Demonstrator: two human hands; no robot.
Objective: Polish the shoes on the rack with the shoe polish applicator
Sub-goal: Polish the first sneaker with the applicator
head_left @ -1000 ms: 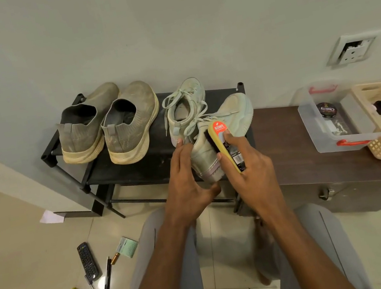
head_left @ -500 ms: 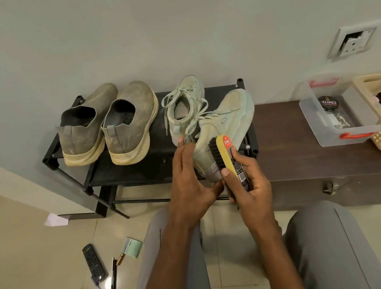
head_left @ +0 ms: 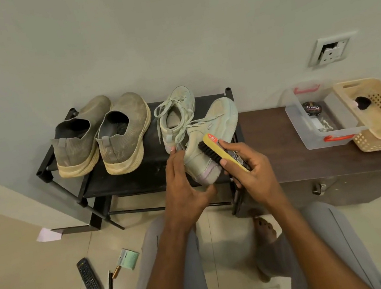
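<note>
Floor, 7 o'clock: remote control (head_left: 88,277), pens and a small tube lie loose on the tiles.
Left hand (head_left: 184,188): fingers wrapped round the heel end of the pale lace-up sneaker (head_left: 211,138), steadying it; thumb under the heel.
Right hand (head_left: 249,172): clamped on the yellow-backed shoe brush (head_left: 221,153), bristles against the sneaker's side near the heel.
Key relation: sneaker's long axis runs heel at 6 o'clock to toe at 1 o'clock; brush lies nearly parallel, on its right flank. Right hand is nearer the unbrushed toe, which lies ahead at 1 o'clock.
Rack (head_left: 124,181): sneaker tilted over the front right corner; its mate (head_left: 176,113) behind at 12 o'clock; grey slip-on pair (head_left: 101,137) at 10 o'clock.
Far right, 2 o'clock: polish tin (head_left: 311,107) in a clear tub, beside a basket.
</note>
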